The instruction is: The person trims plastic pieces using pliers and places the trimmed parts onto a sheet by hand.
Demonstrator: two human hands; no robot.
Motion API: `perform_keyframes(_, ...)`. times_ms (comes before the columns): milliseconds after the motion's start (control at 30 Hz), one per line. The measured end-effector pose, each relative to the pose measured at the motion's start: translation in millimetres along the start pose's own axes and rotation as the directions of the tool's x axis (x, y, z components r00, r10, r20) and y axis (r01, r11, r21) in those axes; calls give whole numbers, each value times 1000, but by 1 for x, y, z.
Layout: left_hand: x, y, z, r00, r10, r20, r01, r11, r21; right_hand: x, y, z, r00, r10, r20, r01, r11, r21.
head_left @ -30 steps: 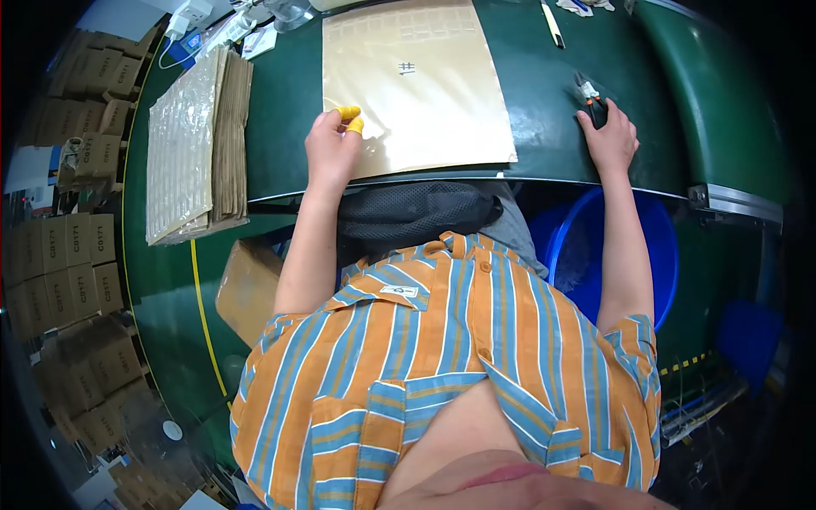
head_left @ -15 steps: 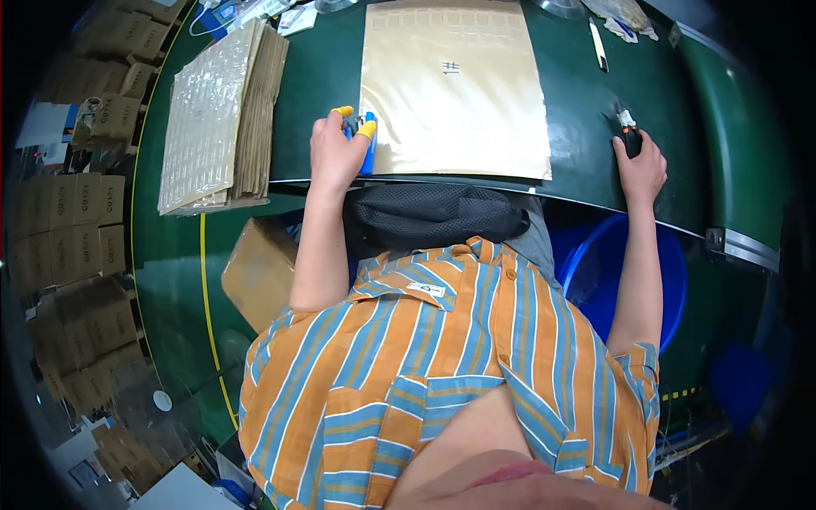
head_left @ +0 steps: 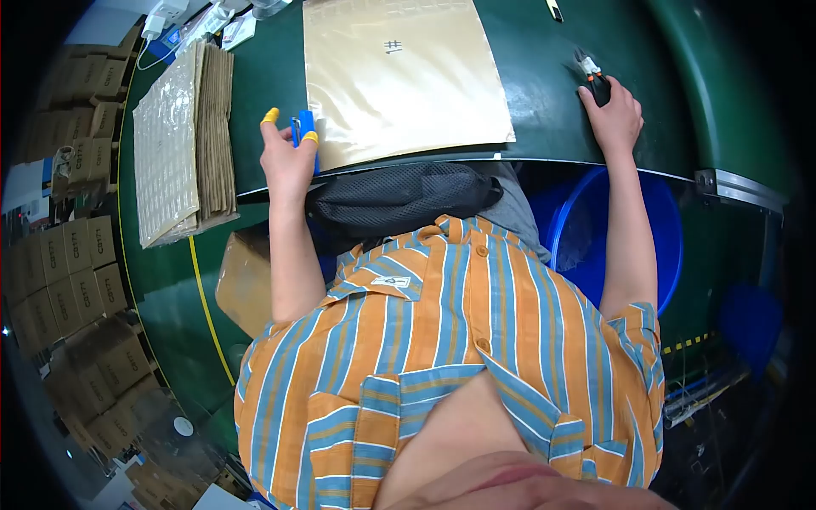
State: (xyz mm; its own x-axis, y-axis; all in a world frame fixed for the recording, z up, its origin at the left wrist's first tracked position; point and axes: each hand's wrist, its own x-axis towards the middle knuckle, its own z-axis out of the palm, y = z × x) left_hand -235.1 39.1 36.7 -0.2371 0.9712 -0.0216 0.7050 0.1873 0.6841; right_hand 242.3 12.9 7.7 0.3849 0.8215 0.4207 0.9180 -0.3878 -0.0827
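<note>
My left hand point(head_left: 287, 163) is at the table's front edge, with yellow finger cots on its thumb and index finger. Those two fingers are spread apart. The thumb touches a small blue object point(head_left: 307, 127) beside the left edge of a large beige sheet point(head_left: 408, 98) marked "1#"; I cannot make out the object's kind. Over on the right, my right hand point(head_left: 616, 119) is closed around the dark handles of a pair of cutting pliers point(head_left: 597, 81). The pliers lie on the table, jaws pointing away from me.
A thick stack of brown sheets in clear plastic point(head_left: 178, 140) stands left of my left hand. A utility knife point(head_left: 555, 10) lies at the top edge. Below the table are a blue bin point(head_left: 671, 246) and a cardboard box point(head_left: 242, 285).
The view has shifted, so the table items appear further left and higher. My left index finger has moved away from the thumb and the blue object. My right hand stays on the pliers.
</note>
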Motion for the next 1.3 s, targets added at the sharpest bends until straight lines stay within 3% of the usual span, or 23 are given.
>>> perform_keyframes(100,1,8,0,996,58,-68,-58,998,-2,0,0,2,1000,1,1,-1,1000,-2)
perform_keyframes(167,-1,24,0,962,249,-113,-256,965,-52,0,0,1,1000,-3,-1,3,1000,-6)
perform_keyframes(233,-4,48,6,933,358,-26,-359,932,-48,0,-1,0,1000,8,20,-8,1000,-7)
perform_keyframes(300,-12,75,21,805,591,55,-583,804,-115,0,-1,-1,1000,10,15,-10,1000,-3)
perform_keyframes(433,-34,123,60,604,767,219,-740,641,-204,-1,1,2,1000,5,-8,-5,1000,9)
perform_keyframes(500,-39,140,72,563,733,382,-725,660,-198,-2,0,1,1000,5,-14,-5,1000,12)
perform_keyframes(633,-46,137,101,509,724,466,-735,647,-202,-3,-2,-1,1000,3,-22,-3,1000,21)
perform_keyframes(700,-49,126,114,433,783,446,-822,546,-162,-3,-3,0,999,5,-38,-4,1000,18)
perform_keyframes(1067,-58,128,107,493,740,458,-791,600,-118,-5,-3,-2,1000,25,-6,-25,999,34)
perform_keyframes(1133,-58,132,97,573,659,488,-671,718,-183,-5,-3,-2,1000,25,-8,-25,999,38)
perform_keyframes(1300,-56,122,96,629,588,508,-637,765,-96,-5,-2,-2,1000,21,-6,-21,999,27)
